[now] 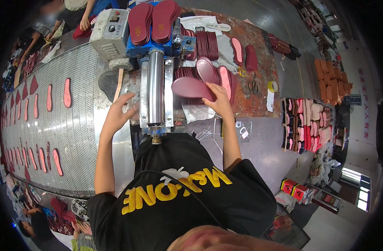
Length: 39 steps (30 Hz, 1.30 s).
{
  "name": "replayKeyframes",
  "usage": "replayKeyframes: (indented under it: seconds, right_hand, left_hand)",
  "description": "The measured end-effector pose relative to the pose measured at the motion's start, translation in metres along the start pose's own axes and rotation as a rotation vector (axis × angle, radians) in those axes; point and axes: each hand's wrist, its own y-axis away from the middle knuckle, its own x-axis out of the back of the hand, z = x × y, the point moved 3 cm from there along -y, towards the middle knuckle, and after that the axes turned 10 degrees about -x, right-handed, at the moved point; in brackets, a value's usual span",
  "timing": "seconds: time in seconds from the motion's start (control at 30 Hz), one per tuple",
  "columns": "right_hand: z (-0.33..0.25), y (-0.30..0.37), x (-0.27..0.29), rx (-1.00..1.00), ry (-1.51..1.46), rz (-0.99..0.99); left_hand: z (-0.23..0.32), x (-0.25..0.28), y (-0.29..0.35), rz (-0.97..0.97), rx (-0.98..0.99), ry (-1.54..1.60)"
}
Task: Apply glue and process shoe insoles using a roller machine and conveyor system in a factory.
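In my right hand [218, 101] is a glossy dark red insole [190, 88], gripped at its right end between thumb and fingers. Its other end reaches toward the steel roller [156, 90] of a blue pressing machine [135, 51]. My left hand [117, 113] is on the roller's left side, fingers apart and holding nothing. Just beyond it are a wooden stick [118, 83] and a dark grey pad [108, 85]. Behind the held insole, another shiny insole [205, 69] and a pink one [225, 81] rest by a row of dark red insoles [187, 74].
Two stacks of dark red insoles [165, 19] sit atop the machine, beside a grey control box [110, 31]. At left, a mesh conveyor [80, 134] carries pink soles. The worn table [262, 62] holds scissors [253, 86] and a tape roll [273, 86]. Other people work at far left.
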Motion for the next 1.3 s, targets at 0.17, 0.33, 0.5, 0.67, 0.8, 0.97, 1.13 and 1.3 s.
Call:
replayKeyframes:
  seconds: [0.17, 0.33, 0.5, 0.67, 0.8, 0.97, 1.13, 1.3]
  right_hand:
    - [-0.062, -0.015, -0.028, 0.222, -0.126, -0.16]
    - [0.024, -0.036, -0.046, -0.25, -0.217, 0.198]
    - [0.067, -0.021, -0.064, -0.34, 0.007, 0.096]
    - [0.089, -0.01, -0.085, -0.483, 0.171, 0.064]
    - [0.071, -0.016, -0.097, -0.444, 0.074, 0.01]
    - [0.109, -0.016, -0.103, -0.593, -0.093, 0.057]
    - [0.088, -0.023, -0.112, -0.664, -0.184, -0.013]
    - [0.092, -0.024, -0.117, -0.732, -0.151, 0.011]
  left_hand:
    - [-0.008, -0.008, -0.032, -0.197, -0.151, -0.09]
    - [-0.004, -0.006, -0.035, -0.203, -0.248, -0.258]
    - [-0.031, 0.02, -0.024, -0.035, -0.393, -0.478]
    - [-0.084, 0.039, -0.002, -0.07, -0.272, -0.531]
    - [-0.178, 0.021, 0.074, -0.08, 0.135, 0.283]
    - [-0.207, -0.034, 0.175, 0.457, 0.264, 1.569]
    - [-0.247, -0.029, 0.247, 1.029, 0.204, 1.738]
    - [-0.291, 0.049, 0.313, 1.709, 0.008, 1.579]
